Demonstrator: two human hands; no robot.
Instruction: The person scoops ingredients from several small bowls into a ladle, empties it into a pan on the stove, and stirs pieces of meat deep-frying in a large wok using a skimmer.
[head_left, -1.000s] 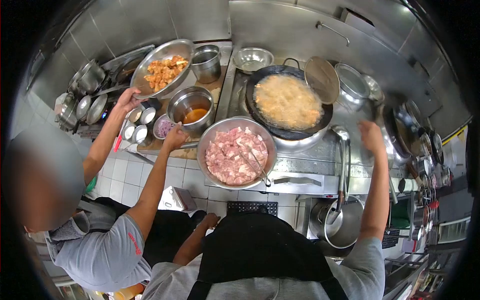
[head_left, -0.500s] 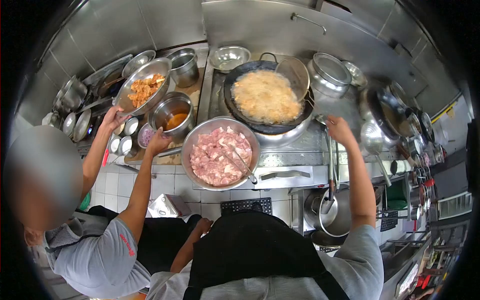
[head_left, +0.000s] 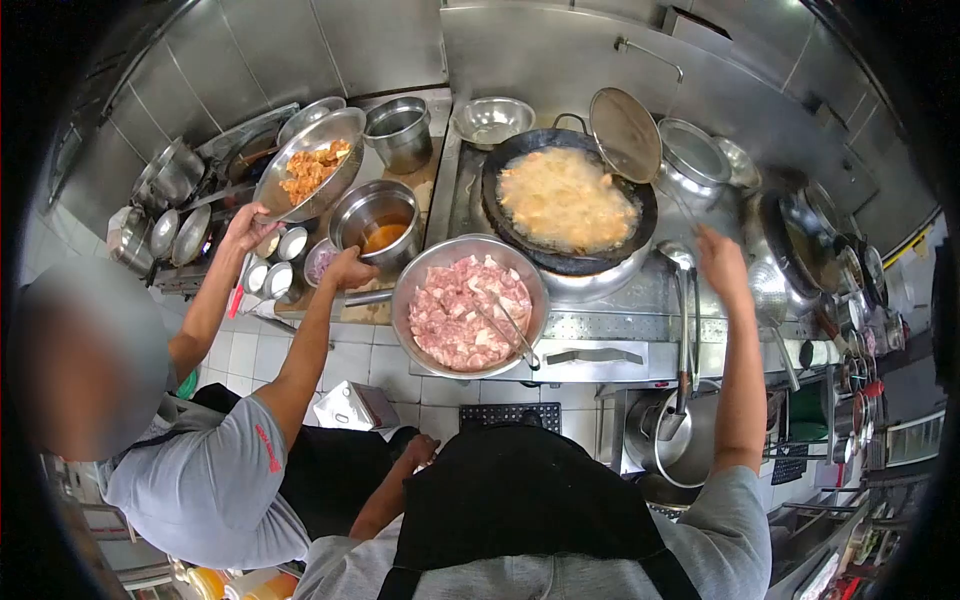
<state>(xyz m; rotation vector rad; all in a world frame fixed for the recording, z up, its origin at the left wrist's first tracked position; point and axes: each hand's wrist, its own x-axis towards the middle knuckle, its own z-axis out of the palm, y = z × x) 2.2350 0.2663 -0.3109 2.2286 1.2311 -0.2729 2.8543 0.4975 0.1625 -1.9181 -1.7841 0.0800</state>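
Note:
My right hand [head_left: 722, 264] is closed round the handle of a round mesh skimmer [head_left: 626, 136]. The skimmer is raised and tilted over the back right rim of a black wok [head_left: 648, 222]. Pale golden pieces of food [head_left: 568, 200] fry in bubbling oil there. Low beside my black apron [head_left: 520, 500], my left hand [head_left: 424, 452] has its fingers curled; what they hold, if anything, is hidden. In front of me stands a steel bowl [head_left: 402, 335] of raw, pinkish meat pieces [head_left: 465, 325], with metal tongs [head_left: 510, 325] lying in it.
At left, a co-worker's hands [head_left: 250, 228] hold a tilted bowl [head_left: 350, 130] of orange-brown fried pieces and touch a pot [head_left: 345, 215] of reddish-brown liquid. A ladle [head_left: 680, 258] lies right of the wok. Strainers and a second wok [head_left: 785, 245] stand further right.
The skimmer has risen and moved away from the oil, right and backward, with my right hand still on its handle. The camera view has shifted slightly.

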